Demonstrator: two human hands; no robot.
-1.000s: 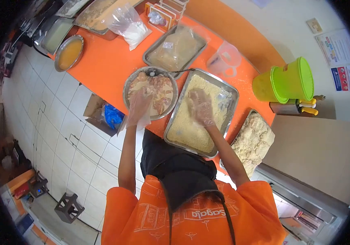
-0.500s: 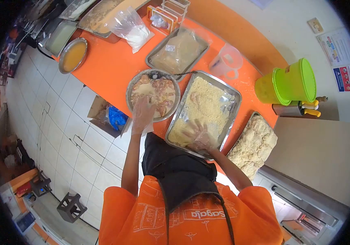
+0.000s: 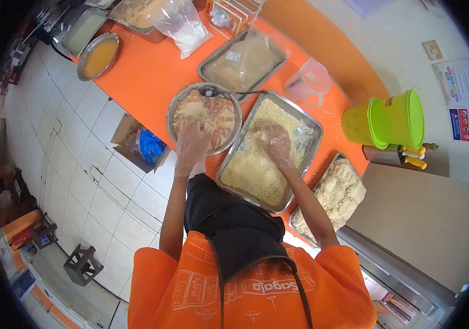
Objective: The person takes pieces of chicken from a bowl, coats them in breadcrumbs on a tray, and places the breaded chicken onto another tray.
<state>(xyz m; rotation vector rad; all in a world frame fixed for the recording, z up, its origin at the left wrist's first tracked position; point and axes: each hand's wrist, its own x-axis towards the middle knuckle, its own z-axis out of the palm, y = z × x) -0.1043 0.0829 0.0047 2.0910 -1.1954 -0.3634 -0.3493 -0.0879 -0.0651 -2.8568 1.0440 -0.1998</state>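
Right, your right hand [image 3: 276, 143] is down in the rectangular metal tray [image 3: 307, 122] of breadcrumbs [image 3: 251, 170], gloved in clear plastic, fingers curled loosely into the crumb toward the tray's twelve o'clock end. Whether it has hold of a piece under there, you can't tell; the crumbs and the glove blur it. Your forearm runs back from it toward five o'clock, over the tray's near rim.

Your left hand [image 3: 192, 145], gloved too, lies fingers spread and mostly open on the near edge of the round metal dish [image 3: 175, 107], touching the marinated chicken pieces [image 3: 212, 112]. No clear grip shows there either.

The crumb tray sits dead centre on the orange counter [image 3: 152, 71], just beside the round dish at its nine o'clock. At its four o'clock lies a tray of coated pieces [image 3: 336, 192], partly cut off behind your arm. At twelve o'clock a foil tray under plastic wrap [image 3: 242, 60]; at one o'clock a clear measuring jug [image 3: 307, 82]; at two o'clock green buckets [image 3: 388, 118]. Far at ten o'clock, an oval dish of orange liquid [image 3: 98, 55]. The clear bag [image 3: 182, 27] beyond is too hazy to read.
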